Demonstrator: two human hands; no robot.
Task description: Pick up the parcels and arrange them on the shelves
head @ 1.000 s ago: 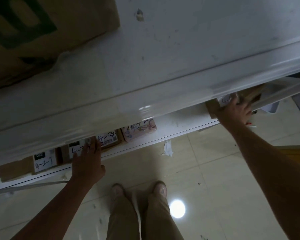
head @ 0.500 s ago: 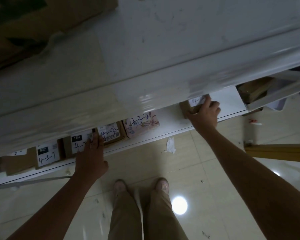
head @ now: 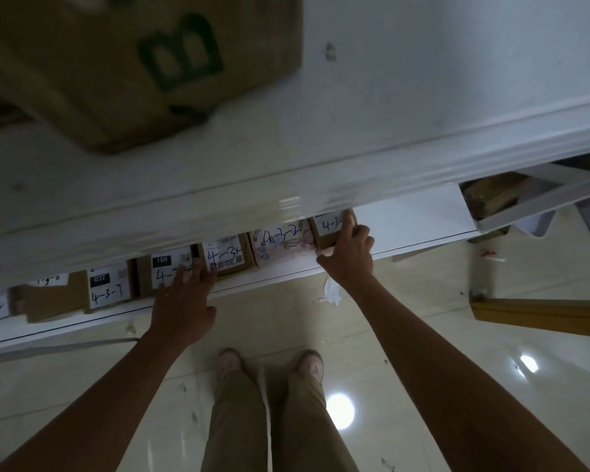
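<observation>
While right hand [head: 346,255] grips brown parcel [head: 329,233], thumb on near edge, fingers curled over top, brown parcel sits on shelf [head: 419,216], pink parcel [head: 281,245] just beside at its 9 o'clock. Left hand [head: 184,298], at 8 o'clock of right hand: fingers straight, spread, holding nothing, tips resting on 15H parcel [head: 164,272] and 4-34 parcel [head: 227,253]. At 11 o'clock, big box [head: 116,69] on top board [head: 423,80]

Brown cardboard parcels [head: 331,233] w/ paper labels; glossy white shelf [head: 416,212]; shiny floor tiles [head: 423,335].
</observation>
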